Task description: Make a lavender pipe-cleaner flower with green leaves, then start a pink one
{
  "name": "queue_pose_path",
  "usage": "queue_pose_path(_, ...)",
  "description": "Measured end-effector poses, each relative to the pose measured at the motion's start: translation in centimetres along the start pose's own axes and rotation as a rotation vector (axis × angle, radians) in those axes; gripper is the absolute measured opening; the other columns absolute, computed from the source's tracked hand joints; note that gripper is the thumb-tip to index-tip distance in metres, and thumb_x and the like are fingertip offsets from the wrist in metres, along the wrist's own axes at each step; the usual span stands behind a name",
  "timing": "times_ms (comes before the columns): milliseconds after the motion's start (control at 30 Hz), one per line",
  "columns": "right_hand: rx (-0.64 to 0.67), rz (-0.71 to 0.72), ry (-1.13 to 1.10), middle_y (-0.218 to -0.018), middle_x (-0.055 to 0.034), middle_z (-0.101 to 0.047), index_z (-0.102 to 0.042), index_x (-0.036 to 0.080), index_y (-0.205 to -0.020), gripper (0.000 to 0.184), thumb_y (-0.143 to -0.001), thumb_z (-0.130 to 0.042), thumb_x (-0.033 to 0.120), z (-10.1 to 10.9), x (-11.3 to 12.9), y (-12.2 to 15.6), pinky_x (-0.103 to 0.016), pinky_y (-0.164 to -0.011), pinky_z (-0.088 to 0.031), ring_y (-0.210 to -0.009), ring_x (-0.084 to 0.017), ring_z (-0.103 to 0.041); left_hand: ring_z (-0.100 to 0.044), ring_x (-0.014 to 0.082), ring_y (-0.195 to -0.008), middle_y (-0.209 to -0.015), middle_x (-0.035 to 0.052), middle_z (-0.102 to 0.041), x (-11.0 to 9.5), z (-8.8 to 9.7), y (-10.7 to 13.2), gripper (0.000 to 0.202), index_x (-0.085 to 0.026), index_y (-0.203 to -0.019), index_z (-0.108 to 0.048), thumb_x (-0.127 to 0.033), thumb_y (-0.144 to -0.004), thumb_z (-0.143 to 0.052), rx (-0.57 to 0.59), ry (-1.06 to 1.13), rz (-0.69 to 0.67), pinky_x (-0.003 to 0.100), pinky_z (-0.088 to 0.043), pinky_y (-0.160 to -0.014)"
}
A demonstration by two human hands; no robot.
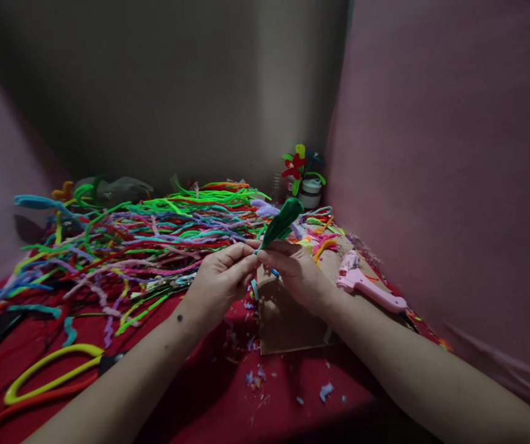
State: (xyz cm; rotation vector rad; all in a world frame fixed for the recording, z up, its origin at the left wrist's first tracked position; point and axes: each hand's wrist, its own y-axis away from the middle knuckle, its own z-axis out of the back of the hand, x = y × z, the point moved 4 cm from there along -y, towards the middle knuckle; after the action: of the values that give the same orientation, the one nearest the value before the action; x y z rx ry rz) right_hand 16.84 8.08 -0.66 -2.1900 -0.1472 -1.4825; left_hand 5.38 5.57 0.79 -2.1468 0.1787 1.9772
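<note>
My left hand (221, 277) and my right hand (295, 271) meet over the middle of the red cloth (209, 394). Together they pinch the lower end of a green pipe-cleaner piece (282, 222) folded into a leaf shape, which points up and to the right. A bit of light blue pipe cleaner (254, 288) shows just below my fingers. Under my right hand lies a brown cardboard sheet (288, 324).
A big heap of coloured pipe cleaners (145, 237) covers the far left. A pink glue gun (366, 287) lies at right, on the cardboard. Scissors with yellow handles (50, 373) lie near left. A small pot of pipe-cleaner flowers (304, 176) stands in the corner. Walls close in on the right.
</note>
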Motion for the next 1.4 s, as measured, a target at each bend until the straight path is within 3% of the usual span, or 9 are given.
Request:
queue_pose_path(200, 0.016, 0.000, -0.027, -0.083, 0.0007, -0.066, -0.073, 0.023, -0.085, 0.017, -0.068, -0.070, 0.026, 0.2, -0.1, -0.2, -0.030, -0.078, -0.040, -0.076, -0.014, -0.054, -0.018, 0.0030, -0.036, -0.046, -0.0094, -0.033, 0.8, 0.2, -0.2, 0.020, -0.021, -0.096, -0.058, -0.031, -0.079, -0.059, 0.195, 0.180, 0.124, 0.016, -0.015, -0.036)
queue_pose_path(333, -0.008, 0.029, -0.028, -0.084, 0.0004, -0.066, -0.073, 0.023, -0.080, 0.014, -0.068, -0.070, 0.028, 0.1, -0.5, -0.2, -0.031, -0.078, -0.040, -0.079, -0.015, -0.056, -0.020, 0.0030, -0.036, -0.045, -0.0090, -0.035, 1.2, 0.4, -0.4, 0.020, -0.018, -0.093, -0.058, -0.031, -0.078, -0.061, 0.205, 0.176, 0.144, 0.016, -0.016, -0.036)
queue_pose_path(700, -0.109, 0.018, -0.095, -0.073, 0.0004, -0.063, -0.069, 0.018, -0.074, 0.015, -0.065, -0.070, 0.031, -0.3, 0.0, 0.0, -0.028, -0.068, -0.041, -0.075, -0.017, -0.055, -0.046, 0.0081, -0.047, -0.056, -0.0029, -0.054, 0.7, 0.4, -0.5, 0.015, -0.015, -0.075, -0.062, -0.030, -0.074, -0.064, 0.064, -0.129, -0.021, 0.021, -0.038, -0.047)
queue_pose_path(900, -0.207, 0.091, -0.093, -0.067, 0.0024, -0.058, -0.061, 0.018, -0.059, 0.016, -0.060, -0.074, 0.027, -0.3, 1.0, 0.2, -0.030, -0.075, -0.040, -0.070, -0.014, -0.052, -0.057, 0.0140, -0.078, -0.082, 0.0014, -0.063, -1.2, 1.6, -0.3, 0.021, -0.017, -0.086, -0.063, -0.025, -0.068, -0.070, -0.206, -0.187, -0.154, 0.022, -0.044, -0.071)
queue_pose_path(1000, -0.125, 0.061, -0.123, -0.068, 0.0026, -0.060, -0.063, 0.018, -0.060, 0.016, -0.059, -0.075, 0.029, -1.0, 1.0, 0.3, -0.030, -0.079, -0.041, -0.071, -0.014, -0.053, -0.056, 0.0128, -0.079, -0.084, -0.0005, -0.061, -2.0, 2.2, 0.0, 0.023, -0.020, -0.090, -0.060, -0.024, -0.069, -0.069, -0.239, -0.175, -0.234, 0.021, -0.043, -0.073)
queue_pose_path(1200, 0.098, -0.063, -0.201, -0.067, 0.0027, -0.062, -0.069, 0.020, -0.068, 0.017, -0.058, -0.075, 0.033, -2.2, -0.2, 0.7, -0.032, -0.078, -0.042, -0.071, -0.016, -0.054, -0.057, 0.0141, -0.081, -0.085, -0.0005, -0.062, -1.9, 1.4, 0.4, 0.025, -0.021, -0.088, -0.063, -0.017, -0.065, -0.071, -0.103, -0.071, -0.240, 0.024, -0.044, -0.075)
queue_pose_path(1400, 0.135, -0.013, -0.228, -0.075, 0.0019, -0.065, -0.070, 0.020, -0.081, 0.021, -0.061, -0.074, 0.029, -2.4, -0.3, 0.9, -0.031, -0.082, -0.042, -0.081, -0.017, -0.057, -0.061, 0.0157, -0.077, -0.077, -0.0013, -0.066, -1.8, 1.0, 0.5, 0.026, -0.020, -0.080, -0.067, -0.009, -0.057, -0.073, -0.061, 0.073, -0.131, 0.027, -0.047, -0.074)
